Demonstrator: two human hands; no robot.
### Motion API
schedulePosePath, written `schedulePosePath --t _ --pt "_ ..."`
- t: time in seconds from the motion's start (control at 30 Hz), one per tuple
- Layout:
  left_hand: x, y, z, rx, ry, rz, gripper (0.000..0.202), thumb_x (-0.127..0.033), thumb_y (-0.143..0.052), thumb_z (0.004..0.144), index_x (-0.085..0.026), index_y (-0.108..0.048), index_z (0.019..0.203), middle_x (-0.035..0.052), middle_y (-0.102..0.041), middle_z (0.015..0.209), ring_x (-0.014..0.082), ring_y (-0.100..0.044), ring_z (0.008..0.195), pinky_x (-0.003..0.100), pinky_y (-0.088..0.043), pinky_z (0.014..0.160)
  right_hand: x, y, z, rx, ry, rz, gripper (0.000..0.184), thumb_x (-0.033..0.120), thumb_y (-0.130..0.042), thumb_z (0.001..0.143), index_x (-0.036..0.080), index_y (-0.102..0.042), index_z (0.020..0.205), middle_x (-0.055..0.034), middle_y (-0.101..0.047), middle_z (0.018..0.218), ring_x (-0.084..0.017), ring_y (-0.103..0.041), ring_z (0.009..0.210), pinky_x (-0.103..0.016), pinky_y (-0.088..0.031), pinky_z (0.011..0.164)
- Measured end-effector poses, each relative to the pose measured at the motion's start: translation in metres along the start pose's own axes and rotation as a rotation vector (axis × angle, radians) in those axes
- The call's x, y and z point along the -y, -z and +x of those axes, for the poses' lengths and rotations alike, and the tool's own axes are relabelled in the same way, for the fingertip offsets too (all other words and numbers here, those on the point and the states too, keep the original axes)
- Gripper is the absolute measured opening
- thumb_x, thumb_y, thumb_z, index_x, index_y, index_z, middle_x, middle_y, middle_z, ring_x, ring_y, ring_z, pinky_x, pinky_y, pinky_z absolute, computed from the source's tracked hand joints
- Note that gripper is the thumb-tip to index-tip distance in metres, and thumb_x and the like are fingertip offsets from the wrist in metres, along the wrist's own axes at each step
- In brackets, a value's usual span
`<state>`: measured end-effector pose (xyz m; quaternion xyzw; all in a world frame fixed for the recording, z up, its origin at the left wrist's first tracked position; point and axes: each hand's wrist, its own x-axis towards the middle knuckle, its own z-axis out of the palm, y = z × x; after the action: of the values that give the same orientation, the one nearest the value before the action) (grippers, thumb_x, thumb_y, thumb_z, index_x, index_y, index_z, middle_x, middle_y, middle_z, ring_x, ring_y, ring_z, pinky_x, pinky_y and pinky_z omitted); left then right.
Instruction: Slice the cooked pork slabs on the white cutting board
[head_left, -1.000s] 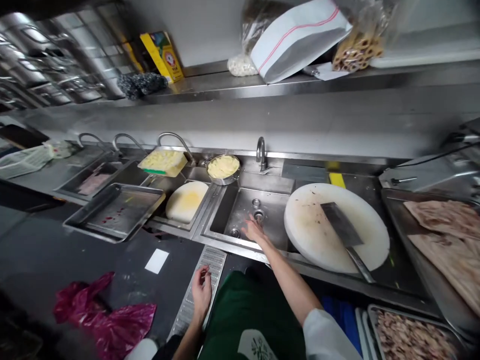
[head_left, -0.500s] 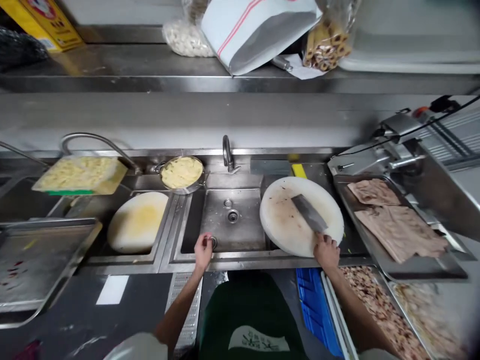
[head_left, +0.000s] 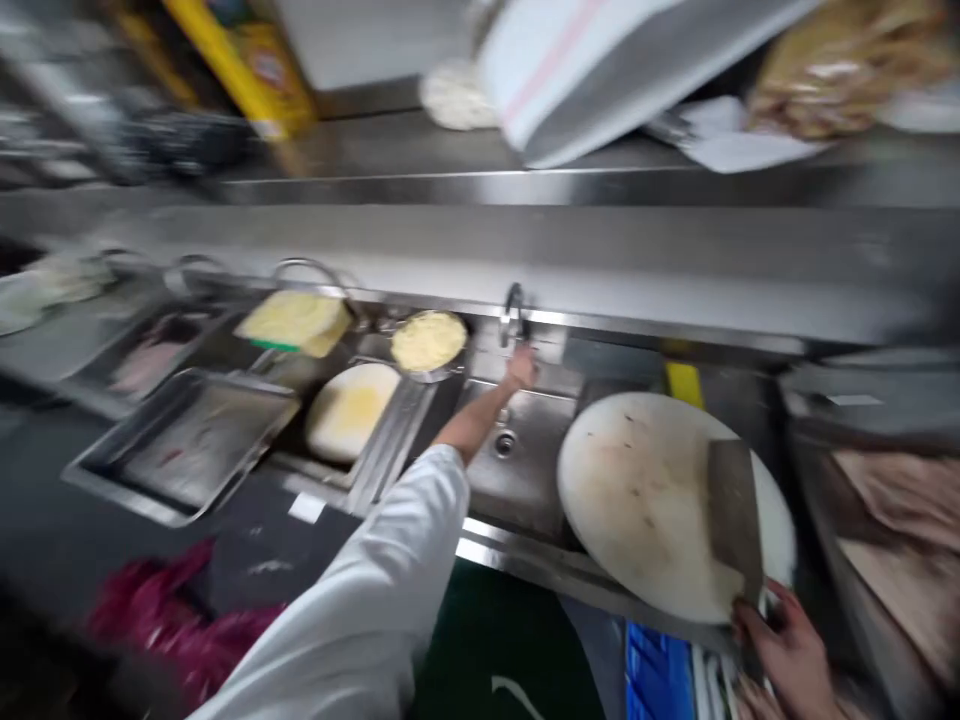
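Note:
My left hand (head_left: 523,367) reaches across the sink (head_left: 536,425) to the base of the faucet (head_left: 513,302), its fingers closed at the lever and somewhat blurred. In my right hand (head_left: 791,645), at the lower right, is the handle of a cleaver (head_left: 733,510). The broad blade lies over the right side of a round white chopping board (head_left: 637,500), and I cannot tell whether it touches the surface. Dark crumbs and brown stains mark the board.
Left of the sink are a pan of pale yellow slices (head_left: 429,340), a second round board (head_left: 352,410) and a metal tray (head_left: 187,440). Trays of pale meat (head_left: 900,500) stand at the right. A loaded shelf (head_left: 420,190) overhangs the back.
My left hand has moved from the sink's front edge forward to the faucet. My right hand has taken the cleaver's handle, and the blade has turned and shifted right on the board. The view has swung left.

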<state>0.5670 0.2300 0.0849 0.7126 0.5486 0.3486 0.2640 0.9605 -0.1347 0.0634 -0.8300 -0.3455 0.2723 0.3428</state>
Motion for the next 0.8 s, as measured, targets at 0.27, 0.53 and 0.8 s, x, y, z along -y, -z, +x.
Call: schedulePosePath --t 0.27,0.53,0.8 --pt "0.065 -0.059 0.084 0.174 0.26 0.158 0.038 -0.029 -0.061 0.086 -0.004 -0.059 0.115 0.0272 -0.056 0.129 0.0385 -0.047 0.129 0.056 -0.032 0.111 -0.022 0.006 -0.027 0.036 -0.407 0.234 0.06 0.081 -0.066 0.057 0.022 -0.052 0.055 0.0007 -0.051 0.041 -0.015 -0.046 0.032 -0.029 -0.038 0.036" --pt "0.074 -0.065 0.005 -0.013 0.296 -0.164 0.02 -0.027 -0.055 0.085 -0.017 -0.064 0.099 0.0111 -0.066 0.115 0.0226 -0.054 0.122 0.037 -0.043 0.107 -0.063 0.009 -0.021 -0.011 -0.314 0.053 0.061 0.084 -0.058 0.063 0.023 -0.053 0.065 -0.0033 -0.058 0.049 -0.019 -0.054 0.042 -0.031 -0.041 0.045" --pt "0.112 0.021 -0.14 -0.408 0.68 -0.588 0.03 -0.038 -0.058 0.077 -0.015 -0.062 0.096 0.0089 -0.071 0.101 0.0175 -0.068 0.091 0.025 -0.052 0.071 0.0 -0.069 -0.015 0.166 -0.145 -0.561 0.042 0.051 -0.044 0.095 0.014 -0.065 0.093 -0.0167 -0.072 0.08 -0.025 -0.07 0.081 -0.03 -0.044 0.068"
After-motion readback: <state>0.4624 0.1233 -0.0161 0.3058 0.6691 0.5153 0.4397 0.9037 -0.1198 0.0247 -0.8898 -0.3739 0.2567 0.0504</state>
